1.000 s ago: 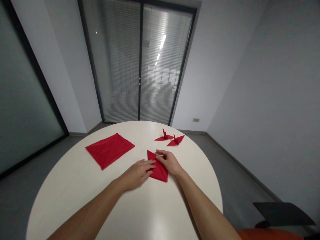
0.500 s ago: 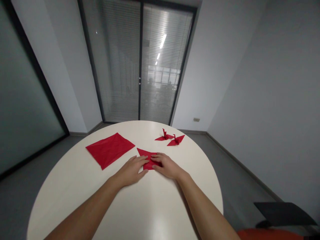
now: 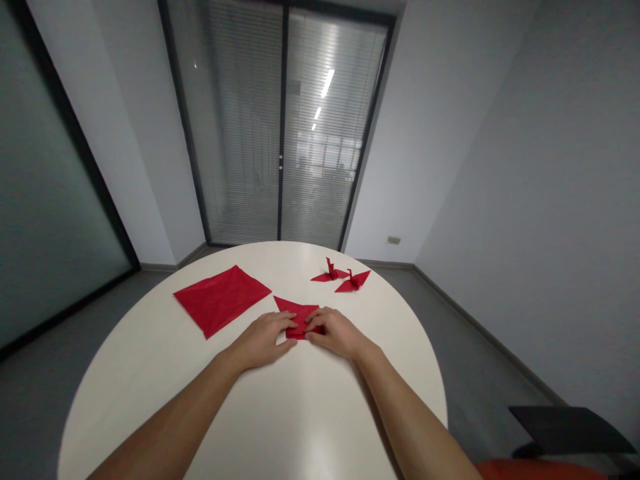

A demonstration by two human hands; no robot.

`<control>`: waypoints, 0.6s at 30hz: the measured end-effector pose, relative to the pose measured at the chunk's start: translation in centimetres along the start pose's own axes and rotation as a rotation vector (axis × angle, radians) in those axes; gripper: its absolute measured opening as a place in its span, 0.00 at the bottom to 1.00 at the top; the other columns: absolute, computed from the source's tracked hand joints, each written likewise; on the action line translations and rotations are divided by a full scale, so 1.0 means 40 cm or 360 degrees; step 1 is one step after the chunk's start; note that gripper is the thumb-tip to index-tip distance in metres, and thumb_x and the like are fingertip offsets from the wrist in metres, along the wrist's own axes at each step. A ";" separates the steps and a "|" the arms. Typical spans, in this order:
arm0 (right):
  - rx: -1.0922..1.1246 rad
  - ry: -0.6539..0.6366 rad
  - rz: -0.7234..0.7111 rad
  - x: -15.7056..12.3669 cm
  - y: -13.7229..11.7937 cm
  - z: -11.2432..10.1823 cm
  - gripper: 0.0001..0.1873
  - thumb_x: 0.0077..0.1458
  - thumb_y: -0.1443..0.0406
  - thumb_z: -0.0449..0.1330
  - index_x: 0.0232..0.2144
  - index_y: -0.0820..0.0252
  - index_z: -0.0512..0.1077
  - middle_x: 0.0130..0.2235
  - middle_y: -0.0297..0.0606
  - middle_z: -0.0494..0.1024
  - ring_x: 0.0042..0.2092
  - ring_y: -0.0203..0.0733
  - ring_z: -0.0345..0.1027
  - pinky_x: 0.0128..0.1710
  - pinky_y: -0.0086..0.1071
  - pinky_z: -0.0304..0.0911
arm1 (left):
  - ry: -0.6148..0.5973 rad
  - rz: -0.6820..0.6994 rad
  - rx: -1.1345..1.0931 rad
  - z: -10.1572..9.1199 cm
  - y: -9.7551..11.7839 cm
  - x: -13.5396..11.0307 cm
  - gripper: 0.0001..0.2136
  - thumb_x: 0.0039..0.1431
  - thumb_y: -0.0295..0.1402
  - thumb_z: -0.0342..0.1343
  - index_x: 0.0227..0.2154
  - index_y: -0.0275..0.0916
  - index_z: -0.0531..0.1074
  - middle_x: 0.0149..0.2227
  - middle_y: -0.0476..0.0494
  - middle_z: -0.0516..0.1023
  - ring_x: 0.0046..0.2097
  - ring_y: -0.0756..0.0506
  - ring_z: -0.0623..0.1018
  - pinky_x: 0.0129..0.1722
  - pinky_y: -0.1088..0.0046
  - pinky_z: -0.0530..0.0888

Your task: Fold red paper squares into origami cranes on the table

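A partly folded sheet of red origami paper [image 3: 299,313] lies on the round table in front of me, one pointed corner reaching to the far left. On its left side rests my left hand [image 3: 265,339], fingers bent over the paper and thumb at the near edge. My right hand [image 3: 341,333] grips the right side with curled fingers, the thumb by the near edge. A narrow fold shows along that edge between the thumbs. The fingers hide part of the paper's sides.
A larger sheet of red paper [image 3: 223,300] with creases lies flat at the left. Two folded red paper cranes stand at the far right, the nearer crane [image 3: 353,281] beside the farther crane [image 3: 331,272]. A chair [image 3: 570,430] is at lower right, off the white table [image 3: 260,420].
My right fingers have drawn back and curled slightly, showing more of the paper's upper right. The near edge now looks more raised or folded. The left hand has hardly moved.
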State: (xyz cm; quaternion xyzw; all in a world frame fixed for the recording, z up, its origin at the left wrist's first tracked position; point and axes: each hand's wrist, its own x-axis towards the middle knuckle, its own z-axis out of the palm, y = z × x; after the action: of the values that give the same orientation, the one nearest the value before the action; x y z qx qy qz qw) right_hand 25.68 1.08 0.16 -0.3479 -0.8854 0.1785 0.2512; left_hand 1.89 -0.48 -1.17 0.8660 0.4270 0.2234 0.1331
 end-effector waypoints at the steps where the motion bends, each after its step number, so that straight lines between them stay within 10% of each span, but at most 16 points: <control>1: 0.0016 0.0007 0.0008 0.000 0.003 0.002 0.07 0.57 0.65 0.62 0.35 0.55 0.81 0.40 0.37 0.82 0.43 0.44 0.73 0.45 0.34 0.63 | 0.0002 0.0009 -0.0010 0.001 -0.002 0.000 0.18 0.62 0.42 0.56 0.52 0.45 0.76 0.58 0.40 0.75 0.60 0.37 0.72 0.59 0.57 0.68; 18: 0.0292 0.0013 0.0369 -0.003 0.007 0.011 0.09 0.58 0.60 0.61 0.36 0.59 0.77 0.33 0.36 0.79 0.32 0.39 0.70 0.32 0.29 0.60 | 0.0216 -0.0246 0.0093 0.013 0.018 0.027 0.08 0.66 0.34 0.51 0.36 0.40 0.76 0.38 0.45 0.81 0.41 0.44 0.78 0.39 0.71 0.69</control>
State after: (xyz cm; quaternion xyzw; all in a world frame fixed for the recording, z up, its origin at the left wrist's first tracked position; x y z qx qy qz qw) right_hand 25.68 1.14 -0.37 -0.4240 -0.8182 0.2852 0.2634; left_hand 3.23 -0.08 -1.03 0.8170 0.5068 0.2580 0.0953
